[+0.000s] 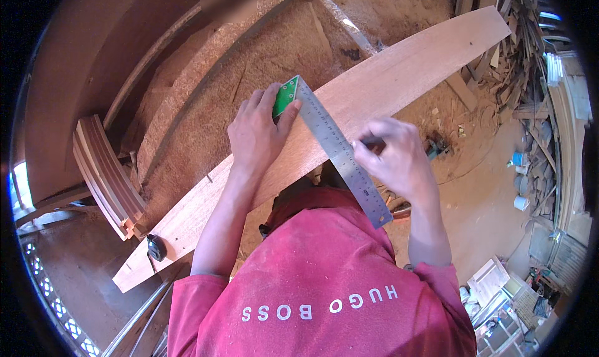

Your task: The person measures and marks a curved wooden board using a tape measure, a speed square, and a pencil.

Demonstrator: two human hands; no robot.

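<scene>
A long pale wooden board (412, 70) runs diagonally from lower left to upper right. Across it lies a try square (329, 138), its steel blade reaching past the near edge toward my shirt. My left hand (254, 132) grips the square's green stock (286, 95) against the board's far edge, thumb near the corner. Beside the right edge of the blade, my right hand (399, 154) is closed and slightly blurred. Its fingers pinch something thin and dark that I cannot make out. A black tape measure (156, 248) rests on the board's lower left end.
Curved wooden strips (107, 176) are stacked at the left. Sawdust (284, 45) covers the ground beyond the board, with a long curved beam (212, 57) over it. Scrap wood (521, 63) is piled at the far right. A power tool (437, 146) sits on the floor to the right.
</scene>
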